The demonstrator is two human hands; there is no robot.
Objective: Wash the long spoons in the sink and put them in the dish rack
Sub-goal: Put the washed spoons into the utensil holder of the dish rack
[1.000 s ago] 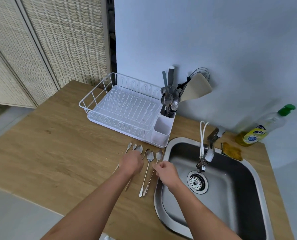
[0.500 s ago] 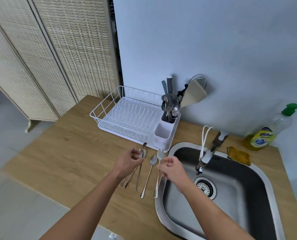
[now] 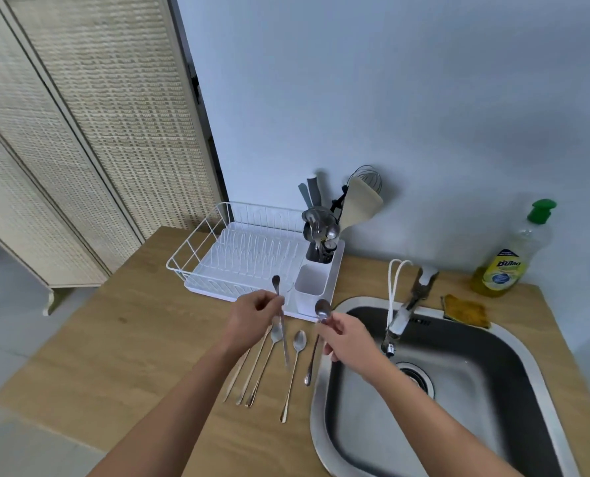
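My left hand (image 3: 252, 313) pinches a long steel spoon (image 3: 277, 287) lifted off the counter, its bowl pointing away from me. My right hand (image 3: 347, 333) grips another long spoon (image 3: 322, 310) near its bowl, the handle hanging down over the sink's left rim. Several more long spoons (image 3: 295, 366) lie side by side on the wooden counter between my hands. The steel sink (image 3: 548, 370) is at the right. The white dish rack (image 3: 218, 249) stands behind the spoons.
The rack's white cutlery cup (image 3: 310, 287) is just beyond my hands; a dark holder of utensils (image 3: 321, 235) is behind it. A faucet (image 3: 407, 311), a yellow sponge (image 3: 465, 309) and a soap bottle (image 3: 507, 266) line the sink's back edge.
Both hands have each picked a long spoon up from the row and raised it off the counter. The camera has tilted up and back.
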